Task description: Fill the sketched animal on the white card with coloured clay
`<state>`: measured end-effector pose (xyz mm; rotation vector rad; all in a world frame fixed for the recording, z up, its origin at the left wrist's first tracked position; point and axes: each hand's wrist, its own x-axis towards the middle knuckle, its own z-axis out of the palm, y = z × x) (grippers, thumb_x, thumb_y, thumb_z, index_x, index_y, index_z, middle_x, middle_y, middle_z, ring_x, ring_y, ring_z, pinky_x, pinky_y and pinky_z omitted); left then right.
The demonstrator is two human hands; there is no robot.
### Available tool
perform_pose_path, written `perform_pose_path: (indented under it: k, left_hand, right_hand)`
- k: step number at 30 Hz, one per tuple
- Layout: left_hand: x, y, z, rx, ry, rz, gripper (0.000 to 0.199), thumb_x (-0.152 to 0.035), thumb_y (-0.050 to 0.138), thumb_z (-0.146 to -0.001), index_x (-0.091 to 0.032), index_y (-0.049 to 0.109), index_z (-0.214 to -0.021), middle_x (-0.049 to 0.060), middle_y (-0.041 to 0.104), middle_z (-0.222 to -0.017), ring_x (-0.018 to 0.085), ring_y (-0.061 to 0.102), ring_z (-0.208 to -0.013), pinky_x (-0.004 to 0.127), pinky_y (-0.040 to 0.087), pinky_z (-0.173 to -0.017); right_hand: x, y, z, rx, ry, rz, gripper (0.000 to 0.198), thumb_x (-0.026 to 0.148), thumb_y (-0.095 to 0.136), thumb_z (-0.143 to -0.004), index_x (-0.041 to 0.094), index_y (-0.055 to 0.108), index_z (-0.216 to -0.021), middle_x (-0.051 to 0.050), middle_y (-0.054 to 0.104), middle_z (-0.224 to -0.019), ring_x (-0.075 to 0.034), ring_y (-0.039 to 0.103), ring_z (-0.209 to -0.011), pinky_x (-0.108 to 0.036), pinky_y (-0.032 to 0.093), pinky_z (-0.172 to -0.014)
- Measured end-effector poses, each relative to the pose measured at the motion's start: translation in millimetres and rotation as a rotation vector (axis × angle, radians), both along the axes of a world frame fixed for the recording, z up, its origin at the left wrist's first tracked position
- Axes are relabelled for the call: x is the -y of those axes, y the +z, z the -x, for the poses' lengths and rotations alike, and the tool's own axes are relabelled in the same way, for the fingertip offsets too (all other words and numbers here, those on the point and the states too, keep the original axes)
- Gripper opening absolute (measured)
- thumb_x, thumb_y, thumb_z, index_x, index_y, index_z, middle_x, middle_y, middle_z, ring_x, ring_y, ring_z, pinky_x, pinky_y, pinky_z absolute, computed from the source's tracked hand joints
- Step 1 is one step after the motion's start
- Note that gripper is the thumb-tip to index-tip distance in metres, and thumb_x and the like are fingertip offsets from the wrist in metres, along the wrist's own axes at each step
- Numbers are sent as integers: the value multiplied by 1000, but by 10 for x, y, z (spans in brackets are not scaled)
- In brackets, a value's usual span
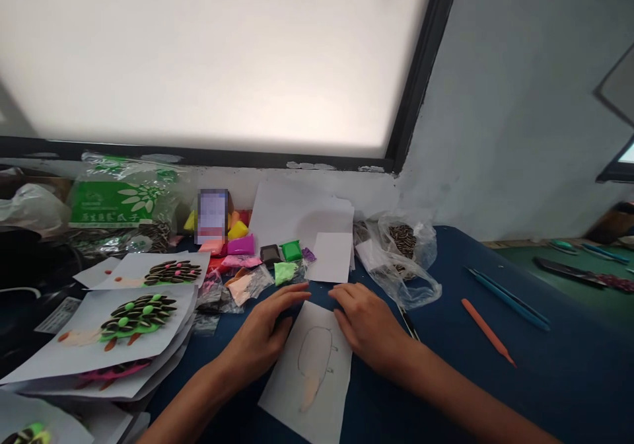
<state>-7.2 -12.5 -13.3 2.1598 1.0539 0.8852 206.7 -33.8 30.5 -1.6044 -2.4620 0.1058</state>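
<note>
A white sheet of paper lies on the blue table in front of me. It bears a pencil-drawn rounded outline with two small legs and a peach-coloured pointed end. My left hand is at the sheet's upper left edge, fingers stretched forward and holding nothing. On the other side, my right hand rests at the upper right edge with its fingers loosely bent and apart, also holding nothing. Just beyond my fingers lie small packets of coloured clay, among them light green and dark green.
At left is a stack of hedgehog pictures with seeds for spines. Behind stand a green seed bag and a phone. Blank paper and a clear bag of seeds sit ahead. Blue tweezers and an orange tool lie right.
</note>
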Motion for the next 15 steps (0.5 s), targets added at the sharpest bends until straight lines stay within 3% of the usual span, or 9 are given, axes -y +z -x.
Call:
perform_pose_path:
  k: [4,8,15]
  left_hand:
    - [21,100,-21,-182,158,-7,33,-14,51,-85,-18,65,-114,12,62,-124,29,58,-118,48,47,-103]
    - [47,125,-47,-407,218,-33,15,-20,61,-83,-17,66,-97,11,63,-103,31,58,-99,49,49,-88]
    - [11,139,-69,-399,190,63,16,-11,60,-84,-16,66,-97,9,62,-102,29,56,-100,45,45,-87]
  right_hand:
    - [-32,-1,53,68,-22,45,21,11,55,-93,11,65,-112,-15,67,-109,-30,63,-103,-43,49,-90]
    - [-3,22,91,124,-33,99,18,8,55,-91,11,66,-105,-15,66,-106,-29,64,-97,-40,50,-81]
    - [59,106,62,127,-7,175,10,9,54,-92,13,63,-97,-8,69,-87,-22,65,-76,-30,42,-63]
